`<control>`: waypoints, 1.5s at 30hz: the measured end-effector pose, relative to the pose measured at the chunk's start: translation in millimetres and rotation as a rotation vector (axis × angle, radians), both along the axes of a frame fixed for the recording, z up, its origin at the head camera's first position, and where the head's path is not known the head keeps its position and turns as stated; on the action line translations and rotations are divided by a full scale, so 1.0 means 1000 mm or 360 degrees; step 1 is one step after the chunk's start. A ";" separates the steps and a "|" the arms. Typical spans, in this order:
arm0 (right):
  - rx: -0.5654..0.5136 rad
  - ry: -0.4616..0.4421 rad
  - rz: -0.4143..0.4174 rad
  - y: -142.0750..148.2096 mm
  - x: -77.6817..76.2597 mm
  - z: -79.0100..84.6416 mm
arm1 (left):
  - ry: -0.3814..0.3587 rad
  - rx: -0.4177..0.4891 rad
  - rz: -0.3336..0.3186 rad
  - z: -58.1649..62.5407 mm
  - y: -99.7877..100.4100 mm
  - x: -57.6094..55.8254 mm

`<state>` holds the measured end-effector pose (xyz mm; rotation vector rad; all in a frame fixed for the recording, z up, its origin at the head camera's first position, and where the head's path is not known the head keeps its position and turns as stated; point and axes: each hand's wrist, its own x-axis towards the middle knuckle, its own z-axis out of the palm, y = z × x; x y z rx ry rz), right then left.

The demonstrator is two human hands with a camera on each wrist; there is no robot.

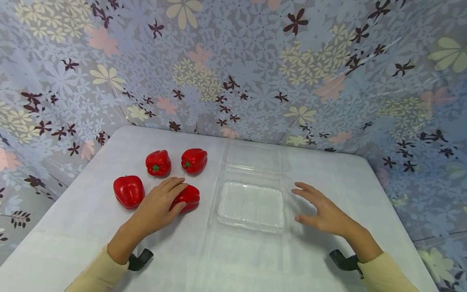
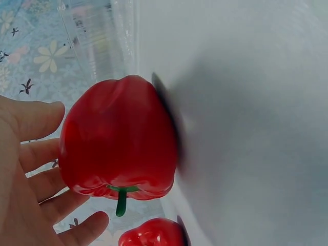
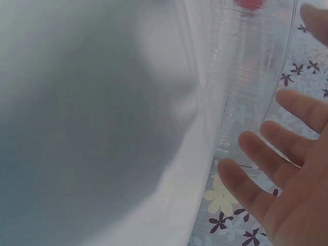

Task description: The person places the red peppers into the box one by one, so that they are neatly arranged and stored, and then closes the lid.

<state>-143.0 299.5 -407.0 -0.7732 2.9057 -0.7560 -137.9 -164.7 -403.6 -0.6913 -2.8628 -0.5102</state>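
Observation:
My left hand (image 1: 157, 205) reaches over a red bell pepper (image 1: 190, 198) lying on the table, its fingers on the far side and thumb on the near side. In the left wrist view, the thumb and fingers (image 2: 48, 179) spread loosely at this pepper (image 2: 120, 138), whose green stem shows. My right hand (image 1: 327, 211) hovers just right of a clear plastic clamshell container (image 1: 251, 205), fingers apart with nothing between them. The container's lid (image 1: 255, 158) is folded back toward the wall. The right wrist view shows the spread fingers (image 3: 256, 154) beside the clear plastic.
Left of the container lie other red bell peppers: one at the far left (image 1: 129, 192), one behind the left hand (image 1: 158, 163) and one nearer the lid (image 1: 194, 161). A white cloth covers the table (image 1: 335, 259). Flower-patterned fabric (image 1: 233, 73) rises behind it.

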 end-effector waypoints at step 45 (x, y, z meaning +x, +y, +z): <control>-0.0072 -0.0007 0.0056 -0.005 0.001 -0.007 | 0.0085 0.0026 0.0169 -0.011 -0.002 -0.001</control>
